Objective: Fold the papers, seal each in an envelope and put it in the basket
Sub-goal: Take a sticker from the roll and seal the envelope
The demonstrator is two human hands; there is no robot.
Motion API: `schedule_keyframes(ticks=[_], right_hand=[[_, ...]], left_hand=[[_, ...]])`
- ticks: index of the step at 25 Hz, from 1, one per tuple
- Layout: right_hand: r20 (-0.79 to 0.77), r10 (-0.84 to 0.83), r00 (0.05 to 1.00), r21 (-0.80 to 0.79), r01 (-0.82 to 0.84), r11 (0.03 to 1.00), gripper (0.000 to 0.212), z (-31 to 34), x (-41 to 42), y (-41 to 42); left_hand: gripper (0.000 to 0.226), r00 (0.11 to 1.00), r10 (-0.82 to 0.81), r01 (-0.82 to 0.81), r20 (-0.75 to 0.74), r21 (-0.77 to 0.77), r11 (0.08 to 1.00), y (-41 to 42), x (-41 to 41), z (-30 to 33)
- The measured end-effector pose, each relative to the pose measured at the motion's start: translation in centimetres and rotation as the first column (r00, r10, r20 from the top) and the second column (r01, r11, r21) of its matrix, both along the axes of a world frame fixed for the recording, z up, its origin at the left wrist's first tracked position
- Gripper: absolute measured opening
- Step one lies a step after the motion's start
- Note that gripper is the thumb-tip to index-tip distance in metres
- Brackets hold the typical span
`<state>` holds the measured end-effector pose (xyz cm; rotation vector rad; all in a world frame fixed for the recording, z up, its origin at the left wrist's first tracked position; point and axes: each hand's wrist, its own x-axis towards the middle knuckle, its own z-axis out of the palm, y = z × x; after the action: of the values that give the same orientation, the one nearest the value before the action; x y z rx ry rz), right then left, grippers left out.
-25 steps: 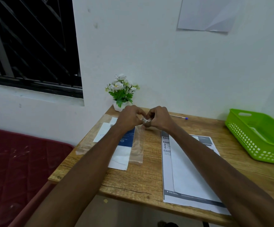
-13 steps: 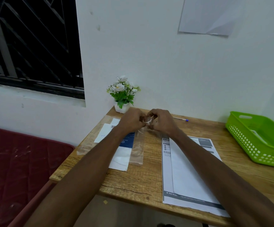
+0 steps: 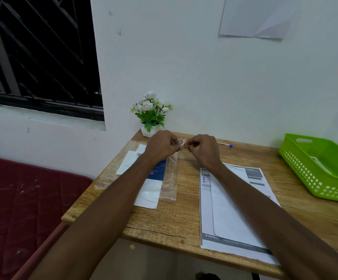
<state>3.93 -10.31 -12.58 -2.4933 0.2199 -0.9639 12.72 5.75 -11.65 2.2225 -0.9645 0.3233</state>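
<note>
Both hands have drawn slightly apart since a moment ago, when they were bunched together. The left hand (image 3: 161, 145) holds a small roll of clear tape (image 3: 181, 142), fingers curled around it, and the right hand (image 3: 203, 148) pinches what seems to be the tape's loose end just beside the roll, above the far part of the tabletop (image 3: 182, 217). Beneath the left forearm lies a white envelope (image 3: 150, 190) in clear plastic sleeves (image 3: 169, 186). Under the right forearm lies a printed paper (image 3: 232, 209), partly hidden. A pen (image 3: 224, 144) rests behind the right hand, a flower pot (image 3: 151, 116) stands at the wall, and the green basket (image 3: 323, 166) sits far right.
</note>
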Motion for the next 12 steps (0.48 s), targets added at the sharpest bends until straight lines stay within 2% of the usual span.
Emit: schedule_keyframes(ticks=[12], right_hand=[[0.018,0.039,0.999,0.191,-0.042,0.981,0.006,0.20,-0.37,-0.58]], left_hand=[[0.030,0.999,-0.054,0.054,-0.004,-0.040,0.998,-0.27,-0.69,0.11]])
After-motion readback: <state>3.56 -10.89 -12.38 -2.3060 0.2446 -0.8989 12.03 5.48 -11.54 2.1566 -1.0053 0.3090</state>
